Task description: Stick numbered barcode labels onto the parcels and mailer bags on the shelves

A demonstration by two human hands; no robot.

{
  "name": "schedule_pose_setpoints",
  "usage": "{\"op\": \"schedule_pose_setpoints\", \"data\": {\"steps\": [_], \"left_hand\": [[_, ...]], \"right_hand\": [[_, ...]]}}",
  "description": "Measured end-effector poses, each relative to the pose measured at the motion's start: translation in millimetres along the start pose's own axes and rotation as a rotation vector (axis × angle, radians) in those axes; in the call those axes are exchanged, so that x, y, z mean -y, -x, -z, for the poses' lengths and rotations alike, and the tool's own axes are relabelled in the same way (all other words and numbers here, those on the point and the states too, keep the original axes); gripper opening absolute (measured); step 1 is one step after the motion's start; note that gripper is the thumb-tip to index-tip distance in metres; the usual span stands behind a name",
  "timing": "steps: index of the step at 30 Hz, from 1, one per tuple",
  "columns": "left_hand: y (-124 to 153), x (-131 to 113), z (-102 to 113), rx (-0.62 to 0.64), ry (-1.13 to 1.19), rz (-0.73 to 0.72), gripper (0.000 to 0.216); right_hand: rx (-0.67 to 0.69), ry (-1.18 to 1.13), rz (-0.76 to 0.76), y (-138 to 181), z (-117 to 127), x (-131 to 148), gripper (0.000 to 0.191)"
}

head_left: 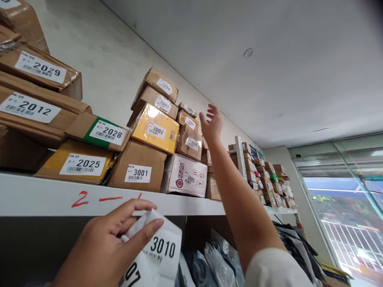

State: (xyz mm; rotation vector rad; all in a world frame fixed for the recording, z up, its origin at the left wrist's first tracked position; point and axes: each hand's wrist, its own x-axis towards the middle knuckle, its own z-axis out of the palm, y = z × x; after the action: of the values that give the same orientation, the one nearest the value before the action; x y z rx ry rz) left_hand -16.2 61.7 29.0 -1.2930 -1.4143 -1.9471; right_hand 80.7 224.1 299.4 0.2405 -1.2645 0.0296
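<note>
My left hand point(110, 243) grips a white plastic parcel point(158, 251) with a label reading 3010, low in front of the white shelf edge point(44, 195). My right hand point(212, 123) is raised high with its fingers spread, holding nothing, just right of the stacked cardboard boxes labelled 3006 point(190, 142) and 3007 point(187, 119). Close by on the shelf sit the yellow-taped box 3002 point(155, 128), the brown box 3001 point(138, 165) and the white box 3005 point(185, 175).
More numbered boxes, 2025 point(77, 162), 2028 point(98, 131), 2012 point(32, 111) and 2029 point(42, 69), crowd the shelf's left part. Further boxes point(269, 179) line the shelf beyond a white upright point(241, 157). Bagged parcels point(218, 263) lie below. A glass front point(344, 207) is at right.
</note>
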Motion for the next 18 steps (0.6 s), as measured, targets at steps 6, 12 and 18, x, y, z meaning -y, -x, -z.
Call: {"op": "schedule_pose_setpoints", "data": {"steps": [6,12,18], "left_hand": [[23.8,-5.7,-19.1,-0.002,0.034,0.035,0.042],[46.5,13.0,-66.0,0.456,0.365,0.255,0.058],[50.2,43.0,-114.6,0.504,0.227,0.189,0.038]], "right_hand": [[0.925,-0.569,-0.428,202.8,107.2,70.0,0.053],[0.394,-0.326,-0.641,276.9,140.5,71.9,0.019],[0.277,-0.353,-0.729,292.0,162.3,19.8,0.021]]}}
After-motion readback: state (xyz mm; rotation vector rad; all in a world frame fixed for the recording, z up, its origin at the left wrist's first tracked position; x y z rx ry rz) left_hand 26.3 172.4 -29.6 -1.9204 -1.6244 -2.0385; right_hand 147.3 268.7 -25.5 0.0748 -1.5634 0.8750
